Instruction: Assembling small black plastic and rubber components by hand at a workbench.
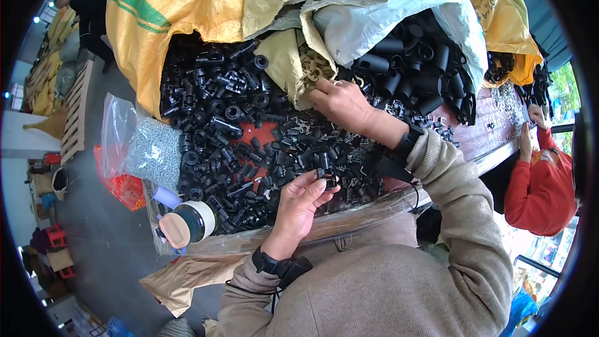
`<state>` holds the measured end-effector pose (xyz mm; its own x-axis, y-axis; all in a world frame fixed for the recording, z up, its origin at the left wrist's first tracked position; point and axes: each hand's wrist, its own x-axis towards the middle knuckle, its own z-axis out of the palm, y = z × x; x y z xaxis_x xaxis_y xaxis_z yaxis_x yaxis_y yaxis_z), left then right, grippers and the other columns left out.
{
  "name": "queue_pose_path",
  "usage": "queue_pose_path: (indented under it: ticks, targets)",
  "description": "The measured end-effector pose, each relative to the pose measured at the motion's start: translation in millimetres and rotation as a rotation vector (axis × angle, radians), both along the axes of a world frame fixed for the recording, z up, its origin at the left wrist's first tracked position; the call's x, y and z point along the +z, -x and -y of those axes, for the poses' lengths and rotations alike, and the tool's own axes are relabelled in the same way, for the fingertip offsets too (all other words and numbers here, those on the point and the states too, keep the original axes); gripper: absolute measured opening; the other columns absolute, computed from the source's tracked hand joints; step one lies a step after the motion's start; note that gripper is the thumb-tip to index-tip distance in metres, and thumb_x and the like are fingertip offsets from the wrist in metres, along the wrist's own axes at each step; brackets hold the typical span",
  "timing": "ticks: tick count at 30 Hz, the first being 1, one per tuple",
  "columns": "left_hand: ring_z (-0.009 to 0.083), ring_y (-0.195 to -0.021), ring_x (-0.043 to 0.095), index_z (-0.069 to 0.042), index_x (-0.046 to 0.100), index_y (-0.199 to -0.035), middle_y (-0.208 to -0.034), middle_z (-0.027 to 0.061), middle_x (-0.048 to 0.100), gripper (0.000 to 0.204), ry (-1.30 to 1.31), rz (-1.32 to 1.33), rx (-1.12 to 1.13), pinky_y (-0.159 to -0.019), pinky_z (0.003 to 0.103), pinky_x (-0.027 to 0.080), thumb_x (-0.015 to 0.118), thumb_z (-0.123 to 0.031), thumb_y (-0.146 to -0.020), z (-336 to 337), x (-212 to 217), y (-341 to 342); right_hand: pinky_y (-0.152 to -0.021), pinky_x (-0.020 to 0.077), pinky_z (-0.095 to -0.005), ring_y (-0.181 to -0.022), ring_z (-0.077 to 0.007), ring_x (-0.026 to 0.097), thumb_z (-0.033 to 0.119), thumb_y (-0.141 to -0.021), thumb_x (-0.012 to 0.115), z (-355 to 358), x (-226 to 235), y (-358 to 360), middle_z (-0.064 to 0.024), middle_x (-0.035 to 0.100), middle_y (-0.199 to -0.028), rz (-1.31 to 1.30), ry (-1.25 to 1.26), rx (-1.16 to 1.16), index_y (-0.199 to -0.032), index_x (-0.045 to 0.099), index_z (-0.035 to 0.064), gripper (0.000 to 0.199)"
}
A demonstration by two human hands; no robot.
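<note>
My left hand (299,205) pinches a small black plastic part (327,178) between thumb and fingers, just above the heap of black plastic parts (243,143). My right hand (342,105) reaches forward and its fingertips sit in a small pile of tan metal clips (314,68) lying on a yellow-green sack. Whether it holds a clip is hidden by the fingers. Both wrists wear black bands with a cable.
Black tubes (412,56) spill from a grey-white sack at the right. Yellow woven sacks (162,6) stand behind. A clear bag of small silver pieces (153,150) and a tape-like roll (187,223) lie at the left. A person in red (540,181) works at the far right.
</note>
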<state>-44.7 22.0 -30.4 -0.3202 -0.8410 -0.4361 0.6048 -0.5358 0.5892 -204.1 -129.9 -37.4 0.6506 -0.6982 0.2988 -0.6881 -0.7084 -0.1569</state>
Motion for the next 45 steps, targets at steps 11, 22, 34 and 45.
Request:
queue_pose_path:
  ticks: [11, 22, 34, 45]
  targets:
    - [0.0195, -0.081, 0.061, -0.001, 0.056, -0.101, -0.091, 0.0081, 0.06, 0.023, -0.02, -0.064, -0.006, -0.067, 0.022, 0.05, 0.058, -0.009, -0.08, -3, -1, 8, -0.047, 0.038, -0.0227, -0.054, -0.0073, 0.047, 0.018, -0.087, 0.047, -72, 46, 41, -0.0012, 0.048, -0.065, 0.665, -1.156, 0.019, -0.085, 0.048, 0.0025, 0.016]
    - [0.0203, -0.079, 0.061, 0.0, 0.055, -0.101, -0.09, 0.0097, 0.06, 0.027, -0.016, -0.09, -0.069, -0.067, 0.024, 0.051, 0.061, -0.013, -0.078, -9, -6, 20, -0.051, 0.0378, -0.0211, -0.059, -0.0055, 0.045, 0.02, -0.087, 0.049, -103, 52, 45, 0.0003, 0.049, -0.065, 0.699, -1.049, 0.117, -0.083, 0.051, 0.0012, 0.019]
    - [0.0189, -0.076, 0.061, 0.001, 0.054, -0.101, -0.089, 0.0099, 0.06, 0.03, -0.028, -0.131, -0.09, -0.067, 0.024, 0.051, 0.062, -0.017, -0.078, -9, -9, 19, -0.053, 0.0388, -0.0217, -0.059, -0.0055, 0.045, 0.019, -0.086, 0.051, -108, 55, 43, -0.0003, 0.049, -0.064, 0.668, -1.119, 0.027, -0.082, 0.052, 0.0014, 0.018]
    - [0.0172, -0.075, 0.061, 0.0, 0.055, -0.098, -0.086, 0.0077, 0.061, 0.029, -0.079, -0.115, -0.096, -0.066, 0.023, 0.05, 0.063, -0.018, -0.077, -16, -13, 21, -0.051, 0.0331, -0.0186, -0.06, -0.0027, 0.038, 0.02, -0.086, 0.05, -130, 40, 34, 0.0037, 0.046, -0.068, 0.78, -1.142, -0.103, -0.08, 0.049, 0.0018, 0.019]
